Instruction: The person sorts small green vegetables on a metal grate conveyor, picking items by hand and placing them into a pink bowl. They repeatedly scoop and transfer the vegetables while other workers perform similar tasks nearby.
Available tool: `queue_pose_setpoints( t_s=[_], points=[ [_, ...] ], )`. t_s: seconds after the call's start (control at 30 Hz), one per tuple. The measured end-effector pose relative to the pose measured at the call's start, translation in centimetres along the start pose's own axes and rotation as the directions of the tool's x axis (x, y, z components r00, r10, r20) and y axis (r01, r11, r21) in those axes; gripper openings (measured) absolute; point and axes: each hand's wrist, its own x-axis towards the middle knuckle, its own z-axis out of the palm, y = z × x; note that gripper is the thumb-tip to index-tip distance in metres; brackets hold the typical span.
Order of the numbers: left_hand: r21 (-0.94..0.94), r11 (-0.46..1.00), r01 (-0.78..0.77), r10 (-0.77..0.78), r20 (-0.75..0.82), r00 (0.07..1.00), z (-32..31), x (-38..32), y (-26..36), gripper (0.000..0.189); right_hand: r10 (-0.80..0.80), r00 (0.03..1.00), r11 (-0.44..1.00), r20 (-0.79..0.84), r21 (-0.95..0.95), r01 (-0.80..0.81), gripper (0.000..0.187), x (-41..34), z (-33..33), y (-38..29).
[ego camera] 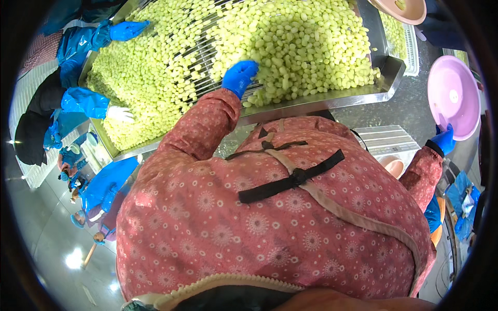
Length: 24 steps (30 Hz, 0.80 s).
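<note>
My left hand (240, 77), in a blue glove, is over the green grapes (295, 50) near the close edge of a metal sorting table (350, 98). Its fingers are curled together, and whether a grape is between them cannot be told. Away to the right, my right hand (444, 140), gloved in blue too, grips the near rim of a pink plastic basin (453, 93). Only a small bit lies in the part of the basin that shows. Between the heaps of grapes, metal bars (204, 58) show.
At the left, co-workers' gloved hands, one blue (128, 30) and one white (120, 114), are over the grapes. A peach basin (404, 9) and a white crate (411, 50) stand at the upper right. Another white crate (383, 142) sits low beside me.
</note>
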Motion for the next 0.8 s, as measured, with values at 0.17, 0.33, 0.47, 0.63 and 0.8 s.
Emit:
queue_pose_setpoints(
  t_s=[0.17,0.33,0.47,0.63,0.8],
  points=[
    [0.510,0.770,-0.384,0.573,-0.286,0.768,1.3,1.1,3.5,0.029,-0.014,0.995,1.000,0.103,-0.008,0.015,0.036,2.8,-1.2,0.4],
    [0.930,0.360,0.077,0.663,-0.313,0.680,2.8,1.8,1.2,0.082,0.024,0.989,0.999,0.144,0.025,-0.028,0.033,4.0,-2.4,1.9],
    [0.811,0.569,0.134,0.665,-0.550,0.504,3.1,4.5,0.3,0.066,0.138,0.977,0.990,0.165,0.015,-0.142,0.039,3.5,-2.6,3.2],
    [0.827,0.539,0.159,0.711,-0.548,0.441,4.4,7.2,-0.1,0.062,0.198,0.970,0.977,0.143,0.056,-0.207,0.046,1.2,-2.6,3.2],
    [0.865,0.500,0.046,0.803,-0.483,0.349,8.8,8.4,0.2,0.065,0.275,0.953,0.960,0.125,0.011,-0.278,0.052,0.1,-3.4,3.4]
  ],
)
